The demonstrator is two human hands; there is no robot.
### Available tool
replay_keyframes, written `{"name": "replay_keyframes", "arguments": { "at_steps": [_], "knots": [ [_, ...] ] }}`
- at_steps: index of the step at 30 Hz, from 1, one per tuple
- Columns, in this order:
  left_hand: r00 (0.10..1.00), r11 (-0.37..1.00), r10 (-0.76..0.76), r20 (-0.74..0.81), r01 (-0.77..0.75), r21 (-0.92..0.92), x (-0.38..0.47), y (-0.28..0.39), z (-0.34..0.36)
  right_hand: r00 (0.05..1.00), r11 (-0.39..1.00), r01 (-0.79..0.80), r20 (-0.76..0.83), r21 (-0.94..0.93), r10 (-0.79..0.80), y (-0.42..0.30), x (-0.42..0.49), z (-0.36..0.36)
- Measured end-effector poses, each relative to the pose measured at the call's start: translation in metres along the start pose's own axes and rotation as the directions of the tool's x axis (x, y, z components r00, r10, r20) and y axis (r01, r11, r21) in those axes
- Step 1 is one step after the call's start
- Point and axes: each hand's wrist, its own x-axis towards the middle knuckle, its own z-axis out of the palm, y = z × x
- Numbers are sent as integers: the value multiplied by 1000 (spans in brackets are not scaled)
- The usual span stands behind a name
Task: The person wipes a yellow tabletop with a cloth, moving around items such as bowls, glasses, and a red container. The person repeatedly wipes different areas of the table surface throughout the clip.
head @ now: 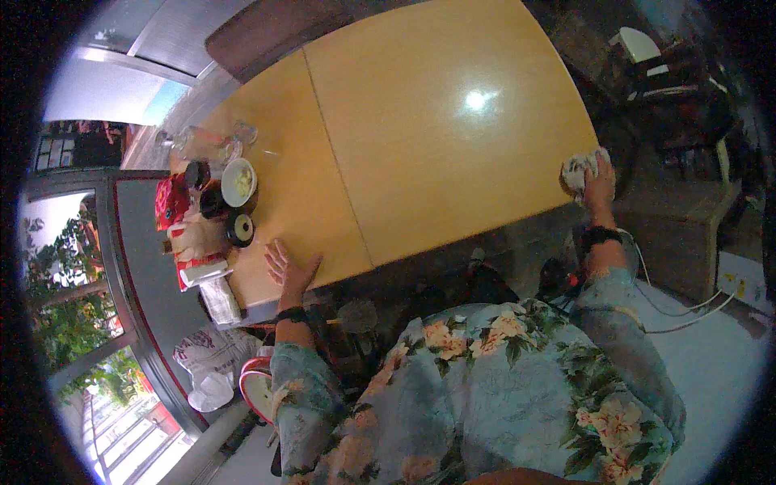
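Note:
A wooden table (436,145) with a seam across its left part lies before me. At its right corner my right hand (599,182) presses on a crumpled, patterned white cloth (576,171), its fingers over the cloth. My left hand (293,270) rests on the tabletop near the front left edge, fingers spread, with nothing in it. Just beyond the left hand stands a dark round container with a pale top (241,230). Past that is a white bowl (239,183) holding pale yellow pieces.
Clear glassware (244,131), a red package (172,201), dark jars (212,200) and a folded white cloth or paper (220,301) crowd the table's left end. A white bag (209,364) sits below it. White cables (679,312) run at the right. A brown chair back (260,36) adjoins the far edge.

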Motion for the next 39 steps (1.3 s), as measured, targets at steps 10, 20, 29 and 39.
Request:
{"name": "replay_keyframes", "arguments": {
  "at_steps": [10,20,29,39],
  "knots": [
    [996,999,-36,76,33,41,-2,8,-6,981,953,191,17,-235,-192,-70,-89,7],
    [1000,1000,6,23,-6,5,-12,11,-11,946,945,321,-34,-54,-323,-143,-156,16],
    [1000,1000,-16,24,17,-10,-15,16,-16,659,690,657,214,305,-721,-309,-216,16],
    [997,999,-32,71,30,29,-10,15,-17,219,183,872,-28,454,-975,-432,-189,39]
  ]
}}
